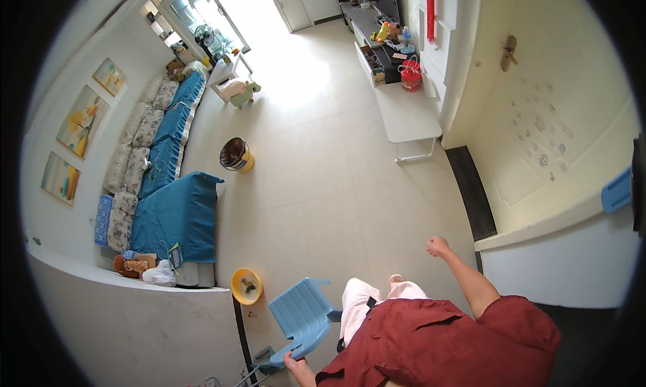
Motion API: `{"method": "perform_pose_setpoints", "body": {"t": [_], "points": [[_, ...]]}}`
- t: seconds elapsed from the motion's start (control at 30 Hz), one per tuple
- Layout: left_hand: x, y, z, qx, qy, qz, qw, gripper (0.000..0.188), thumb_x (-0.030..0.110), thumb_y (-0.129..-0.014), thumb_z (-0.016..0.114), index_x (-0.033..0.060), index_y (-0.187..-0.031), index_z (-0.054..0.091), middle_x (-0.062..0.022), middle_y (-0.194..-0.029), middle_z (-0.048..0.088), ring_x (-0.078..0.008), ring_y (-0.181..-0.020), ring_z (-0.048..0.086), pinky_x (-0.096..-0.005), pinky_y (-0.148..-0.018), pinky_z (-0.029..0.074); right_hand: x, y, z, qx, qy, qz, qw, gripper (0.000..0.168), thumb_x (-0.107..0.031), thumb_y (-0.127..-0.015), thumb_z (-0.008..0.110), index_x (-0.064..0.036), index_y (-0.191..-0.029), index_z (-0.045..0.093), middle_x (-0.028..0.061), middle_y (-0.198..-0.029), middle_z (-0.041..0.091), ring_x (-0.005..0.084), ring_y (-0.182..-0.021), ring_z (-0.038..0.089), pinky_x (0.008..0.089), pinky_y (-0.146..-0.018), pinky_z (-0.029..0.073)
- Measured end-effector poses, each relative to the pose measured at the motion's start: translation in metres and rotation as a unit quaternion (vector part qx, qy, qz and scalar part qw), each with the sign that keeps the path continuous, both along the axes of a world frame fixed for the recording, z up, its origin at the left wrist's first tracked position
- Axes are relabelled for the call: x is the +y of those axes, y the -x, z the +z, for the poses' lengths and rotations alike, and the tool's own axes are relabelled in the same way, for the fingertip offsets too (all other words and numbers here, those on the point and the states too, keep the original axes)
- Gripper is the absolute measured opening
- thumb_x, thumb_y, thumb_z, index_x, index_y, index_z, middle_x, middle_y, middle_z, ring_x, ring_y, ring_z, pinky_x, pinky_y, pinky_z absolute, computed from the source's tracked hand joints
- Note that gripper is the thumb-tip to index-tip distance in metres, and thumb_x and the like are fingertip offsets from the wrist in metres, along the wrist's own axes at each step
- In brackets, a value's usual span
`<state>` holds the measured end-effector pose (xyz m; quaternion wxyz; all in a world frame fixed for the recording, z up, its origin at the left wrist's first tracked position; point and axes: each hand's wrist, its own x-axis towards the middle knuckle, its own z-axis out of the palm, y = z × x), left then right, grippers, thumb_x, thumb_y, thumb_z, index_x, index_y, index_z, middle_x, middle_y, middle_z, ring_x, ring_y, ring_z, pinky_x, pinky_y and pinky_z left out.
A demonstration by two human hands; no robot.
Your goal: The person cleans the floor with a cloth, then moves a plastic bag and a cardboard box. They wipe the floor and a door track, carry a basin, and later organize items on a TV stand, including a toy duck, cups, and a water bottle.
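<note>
A light blue plastic chair [299,309] is tilted beside my left leg. My left hand [298,365] grips the top edge of its backrest, at the bottom of the view. My right hand [438,247] is held out over the tiled floor to the right, its fingers curled in with nothing seen in them. Close to the chair, by the end of a low wall, stands a yellow basin [247,286] with something dark at its bottom. A grey dustpan-like thing [265,358] with long handles lies partly hidden by the chair.
Ahead stands a yellow bin with a black liner [244,160]. A sofa with blue covers [176,220] runs along the left wall. On the right are a white bench [408,112] holding a red container [411,77], an open drawer [364,64] and a cream door [550,99].
</note>
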<state>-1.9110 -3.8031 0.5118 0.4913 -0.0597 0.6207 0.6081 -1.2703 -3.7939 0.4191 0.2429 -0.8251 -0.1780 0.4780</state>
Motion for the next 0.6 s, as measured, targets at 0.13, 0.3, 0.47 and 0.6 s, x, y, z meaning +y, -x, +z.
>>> {"method": "perform_pose_setpoints", "body": {"t": [0.13,0.3,0.47,0.6], "points": [[0.065,-0.029,-0.010,0.015,0.042,0.048,0.998,0.029,0.015,-0.066,0.057,0.0035,-0.091,0.047,-0.0136,-0.094,0.050,-0.0302,-0.089,0.052,-0.0424,-0.081,0.046,0.135,0.002,0.051,0.067,-0.073,-0.008,0.995,0.018,-0.019,-0.081,0.051,-0.004,-0.084,0.061,0.0058,-0.072,0.064,0.0128,-0.062,0.061,0.0288,-0.052,0.051],[0.204,-0.085,-0.030,0.106,0.172,0.131,0.971,0.039,0.001,-0.057,0.055,-0.0079,-0.094,0.045,-0.0198,-0.095,0.053,-0.0389,-0.081,0.058,-0.0563,-0.065,0.051,0.223,-0.030,0.038,0.055,-0.040,0.063,0.996,0.019,-0.020,-0.083,0.050,-0.004,-0.083,0.061,0.0054,-0.071,0.064,0.0129,-0.062,0.061,0.0291,-0.053,0.051],[0.341,-0.153,-0.036,0.142,0.245,0.111,0.953,0.037,-0.002,-0.054,0.054,-0.0115,-0.088,0.046,-0.0208,-0.097,0.054,-0.0359,-0.081,0.059,-0.0542,-0.065,0.052,0.236,-0.095,-0.011,0.030,0.110,0.015,0.993,0.018,-0.019,-0.083,0.052,-0.003,-0.080,0.059,0.0065,-0.069,0.063,0.0139,-0.054,0.059,0.0295,-0.046,0.049],[0.456,-0.185,-0.040,0.155,0.224,0.088,0.958,0.037,-0.002,-0.054,0.054,-0.0112,-0.089,0.047,-0.0195,-0.095,0.054,-0.0347,-0.080,0.059,-0.0513,-0.065,0.052,0.274,-0.129,0.002,0.047,0.135,-0.132,0.981,0.013,-0.015,-0.083,0.053,-0.004,-0.079,0.058,0.0073,-0.069,0.062,0.0151,-0.051,0.058,0.0307,-0.042,0.047]]}}
